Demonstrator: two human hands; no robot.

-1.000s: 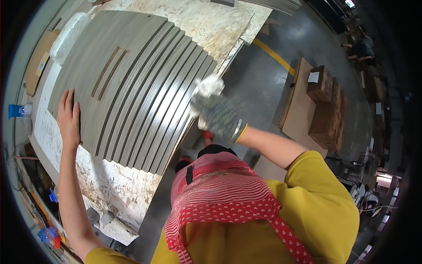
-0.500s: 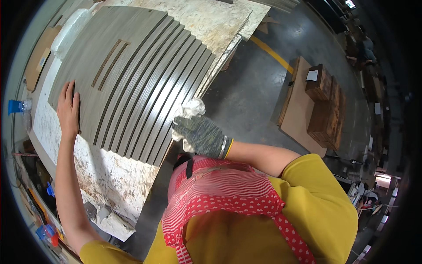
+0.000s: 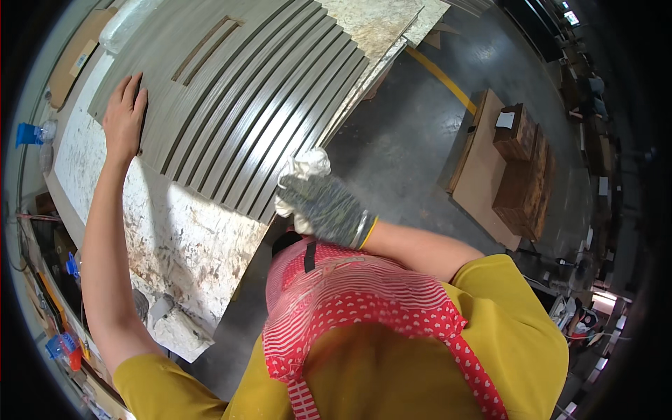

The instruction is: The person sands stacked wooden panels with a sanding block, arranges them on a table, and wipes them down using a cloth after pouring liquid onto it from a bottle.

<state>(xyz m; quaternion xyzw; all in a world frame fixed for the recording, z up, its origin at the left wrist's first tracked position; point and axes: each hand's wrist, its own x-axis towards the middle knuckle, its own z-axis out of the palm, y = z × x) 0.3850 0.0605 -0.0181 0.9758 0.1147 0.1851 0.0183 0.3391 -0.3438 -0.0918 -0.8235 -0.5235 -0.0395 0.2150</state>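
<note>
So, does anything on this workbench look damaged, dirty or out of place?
Yes. The board under the grey strips is blotched with white and brown stains and looks worn. The strips lie fanned in steps, not flush. The left hand presses them flat; the gloved right hand holds a white cloth at their edge.

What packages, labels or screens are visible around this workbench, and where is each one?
Brown boxes: stacked on a flat cardboard sheet on the floor, right of the bench; dark brown, rectangular.
White label: on top of the nearest box; small pale rectangle.
Label on brown board: far left corner of the bench; small light strip.
Screen or lit panel: top right, far away; small bright rectangle, too small to tell more.
</note>
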